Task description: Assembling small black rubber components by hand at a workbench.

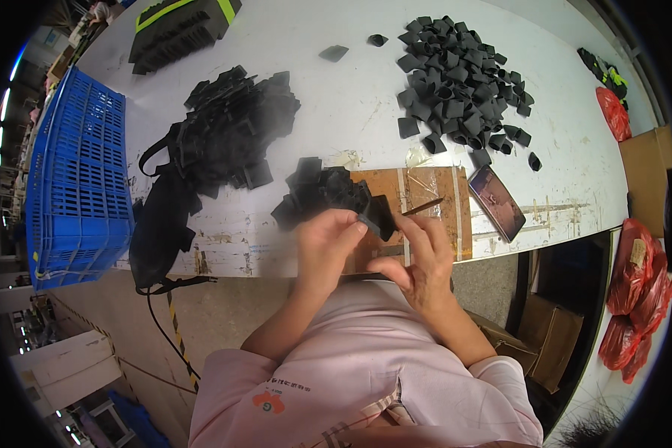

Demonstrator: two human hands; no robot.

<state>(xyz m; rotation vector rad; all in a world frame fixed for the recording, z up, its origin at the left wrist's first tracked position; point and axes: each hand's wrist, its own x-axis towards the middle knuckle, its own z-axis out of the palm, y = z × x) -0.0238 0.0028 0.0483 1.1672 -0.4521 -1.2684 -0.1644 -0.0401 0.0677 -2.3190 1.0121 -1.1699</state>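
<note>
Fingers of the left hand [325, 243] pinch a black piece [369, 223] above a brown board [457, 231]; the right hand's [428, 261] thumb stands wide, its hold on a thin stick [424, 207] unclear. Black heaps [317, 187] beyond seem left to do; the farther tube pile [463, 89] looks done.

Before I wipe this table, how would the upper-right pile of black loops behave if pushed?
Being loosely heaped, the black loops would probably scatter. They're likely light, being small and hollow, and perhaps springy: several gape open.
</note>
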